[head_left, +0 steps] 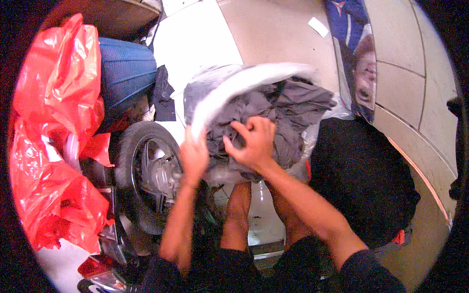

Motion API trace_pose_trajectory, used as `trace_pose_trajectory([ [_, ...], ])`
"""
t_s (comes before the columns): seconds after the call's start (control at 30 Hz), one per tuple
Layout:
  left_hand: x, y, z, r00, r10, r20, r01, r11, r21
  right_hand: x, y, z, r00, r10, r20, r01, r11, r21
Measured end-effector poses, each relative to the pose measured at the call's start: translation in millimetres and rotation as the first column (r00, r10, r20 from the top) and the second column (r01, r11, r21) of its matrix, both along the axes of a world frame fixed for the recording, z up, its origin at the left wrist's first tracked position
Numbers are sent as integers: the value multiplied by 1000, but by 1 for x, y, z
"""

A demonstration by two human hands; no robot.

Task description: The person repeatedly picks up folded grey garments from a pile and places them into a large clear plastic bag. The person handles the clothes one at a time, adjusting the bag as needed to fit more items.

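A white, partly see-through plastic bag [215,105] stands in front of me, its rim smeared by motion. Grey cloth [293,105], crumpled in many folds, fills it. At the bag's near left side, my left hand [194,152] is closed on the rim, its fingertips blurred. My right hand [254,141] is over the middle of the cloth, with thumb and forefinger apart and the other fingers bent. Nothing shows between those fingers; whether their tips touch the cloth, I cannot tell.
Left of the bag are a motorbike wheel [149,176], red plastic bags [53,127] and a blue mesh basket [126,73]. A large black bundle [361,180] lies to the right, below a leaning mirror [352,58]. A small white card [318,27] lies on the tiled floor.
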State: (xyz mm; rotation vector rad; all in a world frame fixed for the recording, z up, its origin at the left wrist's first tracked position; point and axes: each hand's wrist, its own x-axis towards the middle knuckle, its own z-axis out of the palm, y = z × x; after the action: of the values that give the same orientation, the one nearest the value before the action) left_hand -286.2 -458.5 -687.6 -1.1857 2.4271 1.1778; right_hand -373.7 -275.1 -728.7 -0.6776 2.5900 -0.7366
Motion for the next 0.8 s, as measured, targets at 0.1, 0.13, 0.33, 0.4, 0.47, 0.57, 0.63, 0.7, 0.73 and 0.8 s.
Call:
trace_pose_trajectory([
  [0.1, 2, 60, 24, 997, 55, 53, -58, 997, 50, -5, -28, -105, 999, 37, -7, -37, 997, -72],
  [0.13, -4, 67, 25, 988, 152, -40, -151, 988, 36, -12, -37, -128, 995, 53, -90, -61, 994, -92],
  [0.33, -29, 38, 77, 994, -100, -54, 62, 878, -474, -71, 15, -1, 998, 44, -45, -56, 942, -331],
  [0.4, -59, 55, 84, 940, -233, -249, 120, 909, -399, -96, 73, 42, 987, -162, -2, 150, 918, -367],
  [0.47, -108, 94, 71, 787, -408, -462, 326, 912, -251, -120, 136, 29, 774, -621, -122, 602, 782, -162],
  [0.57, -194, 163, 13, 566, -635, -526, 523, 770, -366, -141, 209, -48, 349, -854, 387, 889, 432, 151],
  [0.63, -211, 179, -28, 494, -822, -284, 761, 567, -317, -138, 223, -73, 455, -627, 632, 727, 672, 143],
  [0.7, -179, 184, -52, 641, -745, -183, 696, 665, -269, -122, 209, -55, 523, -527, 669, 725, 688, -25],
  [0.73, -154, 179, -60, 622, -755, -205, 688, 653, -317, -118, 203, -18, 433, -566, 701, 791, 611, 5],
  [0.8, -102, 168, -75, 555, -814, -173, 705, 570, -423, -104, 184, 57, 484, -620, 617, 804, 593, -36],
])
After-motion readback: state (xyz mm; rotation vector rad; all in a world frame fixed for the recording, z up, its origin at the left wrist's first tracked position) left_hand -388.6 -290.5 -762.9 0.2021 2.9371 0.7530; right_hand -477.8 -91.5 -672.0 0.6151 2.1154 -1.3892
